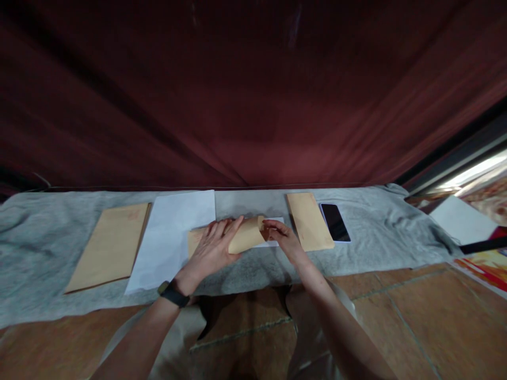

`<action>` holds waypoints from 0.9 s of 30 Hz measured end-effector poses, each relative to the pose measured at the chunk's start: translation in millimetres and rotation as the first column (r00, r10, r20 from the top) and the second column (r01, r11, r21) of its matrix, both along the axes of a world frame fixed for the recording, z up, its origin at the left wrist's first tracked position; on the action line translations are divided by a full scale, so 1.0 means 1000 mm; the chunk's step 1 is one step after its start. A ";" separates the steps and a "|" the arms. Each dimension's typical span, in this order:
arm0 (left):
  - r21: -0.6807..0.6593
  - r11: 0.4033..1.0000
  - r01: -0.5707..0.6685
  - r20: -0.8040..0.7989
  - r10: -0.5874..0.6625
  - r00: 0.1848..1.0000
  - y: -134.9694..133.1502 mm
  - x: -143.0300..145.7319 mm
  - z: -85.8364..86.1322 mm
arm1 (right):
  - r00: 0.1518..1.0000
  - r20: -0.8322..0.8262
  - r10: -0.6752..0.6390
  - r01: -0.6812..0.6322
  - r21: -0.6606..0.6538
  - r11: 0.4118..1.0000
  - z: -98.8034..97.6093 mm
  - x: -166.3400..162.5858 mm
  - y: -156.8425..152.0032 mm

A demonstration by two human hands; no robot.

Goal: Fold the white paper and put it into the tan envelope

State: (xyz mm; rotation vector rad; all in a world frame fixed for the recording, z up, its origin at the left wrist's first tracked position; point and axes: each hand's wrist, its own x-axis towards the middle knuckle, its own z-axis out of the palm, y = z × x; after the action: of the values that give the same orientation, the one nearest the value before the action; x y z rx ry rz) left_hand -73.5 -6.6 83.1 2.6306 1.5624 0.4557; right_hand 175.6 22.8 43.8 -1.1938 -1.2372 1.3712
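Note:
A brown paper envelope lies in front of me, its right end bulging at the mouth. My left hand grips it from the left, with the thumb along the top and the fingers bent over its far side. At the open right end is my right hand, its fingers curled at the rim of the mouth; the fingertips are partly hidden there. A white folded paper shows beneath the envelope's mouth and my right hand. How far it reaches under the envelope is hidden.
Left of my hands are white sheets and a stack of brown envelopes. To the right lie another brown envelope and a phone. Everything rests on a grey cloth, with a dark red curtain behind.

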 end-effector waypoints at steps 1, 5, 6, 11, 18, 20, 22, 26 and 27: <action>0.002 1.000 -0.008 -0.003 0.008 1.000 0.001 -0.002 0.000 | 0.998 0.051 -0.022 0.020 0.023 1.000 -0.001 0.003 0.001; 0.015 0.998 -0.054 -0.015 0.054 0.998 0.005 -0.014 0.003 | 0.867 0.443 -0.226 0.159 0.183 0.970 -0.007 0.018 0.000; 0.020 0.997 -0.072 -0.020 0.072 0.997 0.006 -0.017 0.003 | 0.788 0.553 -0.271 0.174 0.222 0.960 -0.009 0.021 -0.002; 0.040 0.992 -0.119 -0.040 0.121 0.992 0.009 -0.032 0.006 | 0.457 0.845 -0.278 0.146 0.238 0.960 -0.014 0.016 -0.011; 0.007 0.994 -0.108 -0.063 0.108 0.992 0.006 -0.039 0.000 | 0.342 0.919 -0.198 0.162 0.149 0.975 -0.009 0.007 -0.006; -0.012 0.995 -0.101 -0.070 0.100 0.993 0.006 -0.042 -0.002 | 0.361 0.906 -0.221 0.183 0.163 0.969 -0.012 0.009 -0.005; -0.020 0.995 -0.094 -0.074 0.093 0.993 0.007 -0.044 -0.004 | 0.395 0.887 -0.241 0.200 0.173 0.964 -0.015 0.011 -0.005; -0.034 0.995 -0.099 -0.061 0.097 0.993 0.009 -0.048 -0.009 | 0.530 0.809 -0.256 0.171 0.194 0.966 -0.018 0.021 -0.003; -0.039 0.994 -0.102 -0.058 0.099 0.993 0.009 -0.049 -0.010 | 0.580 0.771 -0.265 0.169 0.205 0.964 -0.018 0.025 -0.002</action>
State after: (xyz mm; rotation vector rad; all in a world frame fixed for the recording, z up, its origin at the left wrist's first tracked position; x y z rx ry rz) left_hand -122.3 2.3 73.3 2.5641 1.7074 0.3533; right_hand 201.1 20.5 25.7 -1.9111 -1.6563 0.5274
